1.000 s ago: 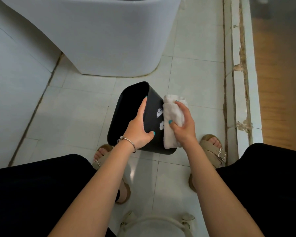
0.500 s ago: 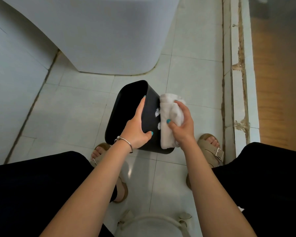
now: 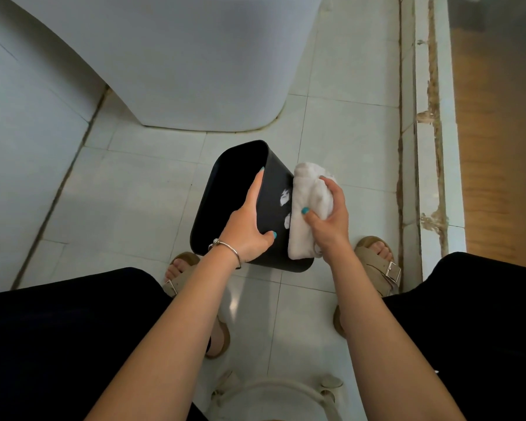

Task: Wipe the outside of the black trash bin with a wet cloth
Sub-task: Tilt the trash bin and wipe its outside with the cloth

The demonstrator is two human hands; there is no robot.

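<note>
I see the black bin tipped over on the tiled floor, near the white toilet base. My left hand grips its rim, fingers inside and thumb on the outside wall. My right hand is curled around the white cloth, pressing it flat against the bin's side. Both arms reach forward, bent a little.
</note>
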